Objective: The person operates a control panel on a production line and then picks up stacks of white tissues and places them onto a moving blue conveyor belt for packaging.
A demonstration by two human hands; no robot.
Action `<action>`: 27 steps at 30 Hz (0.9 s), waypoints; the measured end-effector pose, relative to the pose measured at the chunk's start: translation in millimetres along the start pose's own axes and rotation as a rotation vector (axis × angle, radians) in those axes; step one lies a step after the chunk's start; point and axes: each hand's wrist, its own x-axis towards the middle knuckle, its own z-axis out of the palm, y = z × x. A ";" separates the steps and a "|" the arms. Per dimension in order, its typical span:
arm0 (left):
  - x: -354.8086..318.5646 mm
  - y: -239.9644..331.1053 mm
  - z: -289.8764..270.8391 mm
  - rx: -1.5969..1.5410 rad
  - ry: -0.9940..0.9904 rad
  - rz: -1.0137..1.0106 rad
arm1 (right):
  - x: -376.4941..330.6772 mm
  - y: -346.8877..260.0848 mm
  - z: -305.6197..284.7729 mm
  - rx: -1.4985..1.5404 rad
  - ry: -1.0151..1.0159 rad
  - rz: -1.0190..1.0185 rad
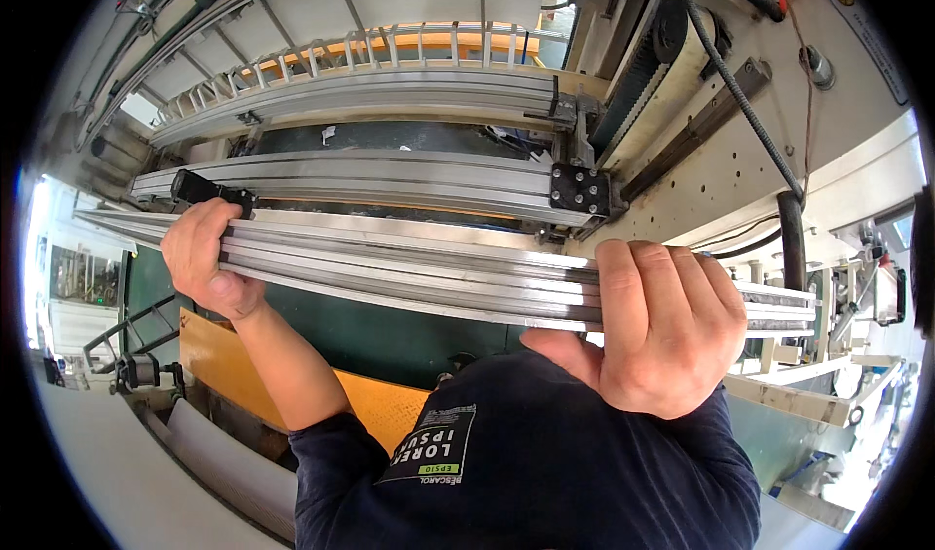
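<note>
A long silver slotted aluminium profile [419, 270] stretches across the view in front of my body. Toward its left part, my left hand [209, 258] is wrapped around it, fingers over the top and thumb below. My right hand [662, 326] grips the profile farther right, with four fingers over the upper face and the thumb along the lower edge. Past my left hand, a black clamp-like part [209, 192] sits at the second aluminium beam [390, 182]. That beam ends on the right in a black bolted plate [580, 188].
Farther back lies another aluminium beam [370, 92] below a row of pale curved fingers [390, 44]. A cream machine side wall [740, 151] with a hanging dark cable [750, 92] stands at the right. A yellow panel [234, 355] and a white roller [234, 462] are at the lower left.
</note>
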 end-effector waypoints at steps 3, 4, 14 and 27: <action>-2.0 -3.4 -3.3 -0.013 -0.007 -0.002 | -0.4 -0.4 0.6 -0.003 0.004 -0.003; -2.0 -3.6 -1.9 -0.020 -0.007 -0.004 | -0.2 -0.3 0.0 -0.007 0.001 0.000; -6.3 -7.2 2.3 -0.061 0.014 0.011 | -1.2 -1.7 7.0 0.002 0.066 0.019; -5.4 -5.3 5.1 -0.072 0.012 0.013 | 1.5 -3.7 4.6 -0.026 0.005 0.047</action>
